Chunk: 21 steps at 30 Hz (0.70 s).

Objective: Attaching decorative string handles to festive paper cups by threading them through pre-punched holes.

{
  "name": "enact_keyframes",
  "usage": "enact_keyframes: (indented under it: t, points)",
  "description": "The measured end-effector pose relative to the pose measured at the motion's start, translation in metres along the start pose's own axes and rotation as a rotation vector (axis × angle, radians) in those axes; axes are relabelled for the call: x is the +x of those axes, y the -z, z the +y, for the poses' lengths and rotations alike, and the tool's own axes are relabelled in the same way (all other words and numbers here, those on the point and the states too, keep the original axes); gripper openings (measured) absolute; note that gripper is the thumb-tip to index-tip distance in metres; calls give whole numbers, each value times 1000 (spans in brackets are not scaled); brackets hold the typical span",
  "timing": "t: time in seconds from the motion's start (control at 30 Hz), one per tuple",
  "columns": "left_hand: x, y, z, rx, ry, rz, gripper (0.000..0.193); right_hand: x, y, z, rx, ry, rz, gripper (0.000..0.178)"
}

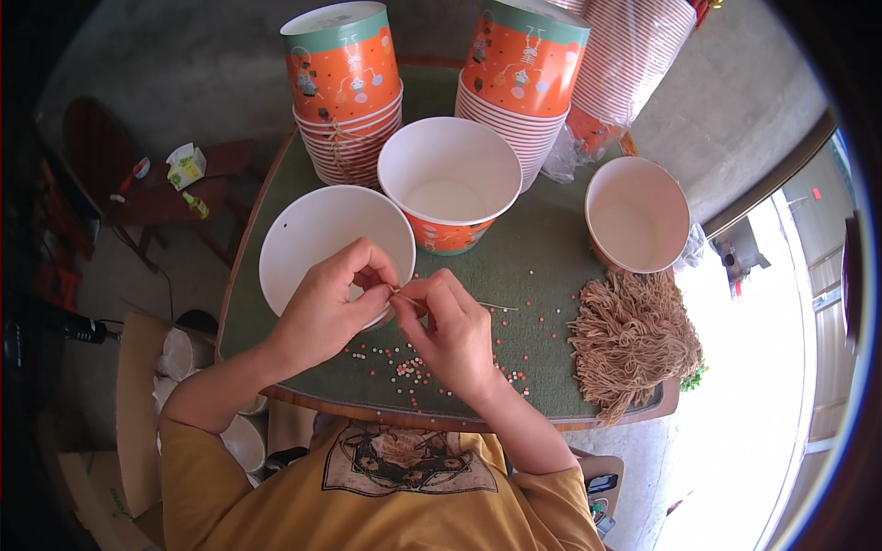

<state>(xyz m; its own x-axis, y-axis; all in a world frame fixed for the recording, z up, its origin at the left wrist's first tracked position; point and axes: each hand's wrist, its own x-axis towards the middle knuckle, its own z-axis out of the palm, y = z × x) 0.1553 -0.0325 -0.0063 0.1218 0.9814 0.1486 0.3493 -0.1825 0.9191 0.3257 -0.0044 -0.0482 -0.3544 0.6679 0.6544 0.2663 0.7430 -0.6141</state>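
Close in front of me a paper bucket (308,230) stands with its white inside showing and a small dark hole near its left rim. At the bucket's right edge, my left hand (326,298) pinches a thin tan cord (405,297) between thumb and forefinger. My right hand (450,332) meets it there, its fingertips closed on the same cord. One cord end (498,306) sticks out to the right past that hand. The fingers hide the exact spot where cord and rim meet.
Behind stand another open bucket (447,170) and two tall stacks of orange buckets, left (342,78) and right (522,69). A further bucket (637,216) and a bundle of tan cords (634,344) lie right. Small paper dots (411,369) litter the green tabletop.
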Motion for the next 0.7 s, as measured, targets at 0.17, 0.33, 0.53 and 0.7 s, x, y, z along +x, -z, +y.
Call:
enact_keyframes:
  t: [0.17, 0.33, 0.53, 0.7]
  points:
    - [4, 3, 2, -138, 80, -66, 13, -4, -1, 6, 566, -577, -56, 13]
    - [6, 2, 0, -172, 102, -74, 17, -3, 1, 4, 644, -661, -50, 13]
    - [6, 0, -2, -147, 67, -64, 19, -3, 4, 7, 96, -157, 50, 20]
    - [5, -1, -3, -102, 55, -39, 20, 1, 7, 9, -159, 96, 46, 22]
